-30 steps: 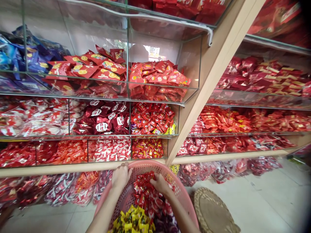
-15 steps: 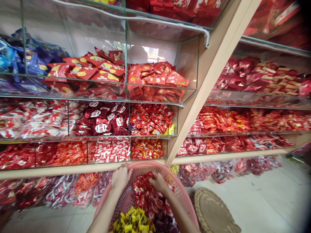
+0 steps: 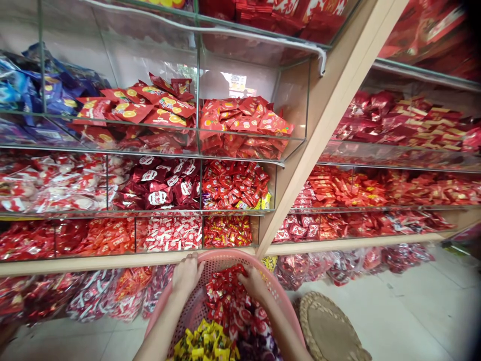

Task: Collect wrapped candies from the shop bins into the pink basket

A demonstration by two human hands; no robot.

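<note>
A pink perforated plastic basket (image 3: 287,296) stands below me, against the bottom of the shelving. My left hand (image 3: 187,275) is closed over its far left rim. Inside the basket, my right hand (image 3: 252,282) has its fingers curled at the top of a heap of small red wrapped candies (image 3: 220,293); the fingertips are partly hidden among them. Yellow wrapped candies (image 3: 205,343) lie at the near left of the basket. Red-and-white and dark purple candies (image 3: 259,346) lie at the near right, partly behind my right forearm.
Ahead, clear-walled shelf bins (image 3: 233,228) hold several kinds of wrapped candy. A slanting wooden post (image 3: 319,135) divides the shelving. Clear bags of candy (image 3: 130,293) sit on the floor under the lowest shelf. A round brown woven-edged stool (image 3: 330,331) stands right of the basket.
My right hand has shifted slightly to the right within the basket, uncovering more of the red candies. My left hand stays on the rim.
</note>
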